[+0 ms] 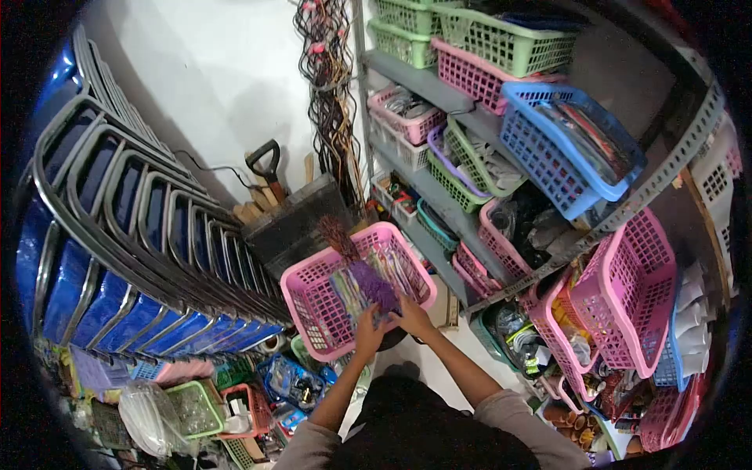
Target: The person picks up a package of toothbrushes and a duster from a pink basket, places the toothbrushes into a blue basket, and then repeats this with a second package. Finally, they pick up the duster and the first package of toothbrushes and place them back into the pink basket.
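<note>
1. My left hand (370,327) is raised in front of me over the near side of the pink basket (309,305), its forearm slanting up and inward from the lower left. The fingers point forward and bend in at the near end of the purple bundle (371,283).

2. My right hand (412,319) mirrors it from the lower right, the forearm slanting inward so that my two hands nearly meet. Its fingers reach forward along the bundle's right side.

3. I have both hands closed on the bundle's near end, one to each side. My fingertips are small and partly hidden in this view, so I cannot tell how firmly they press.

4. My elbows are slightly bent and held apart, and my grey sleeves (526,424) end well short of the wrists.

5. The bundle lies slantwise over the basket, leading from my fingers toward the far rim. Beyond its far end, reddish-brown twigs (337,237) stick out past that rim; I cannot tell whether they belong to it.

6. Colourful packets (394,270) show on both sides of the bundle inside the basket.

7. To the left of my arms stand stacked blue chairs (149,313) with metal frames; to the right, a grey shelf (427,80) carries more plastic baskets.
</note>
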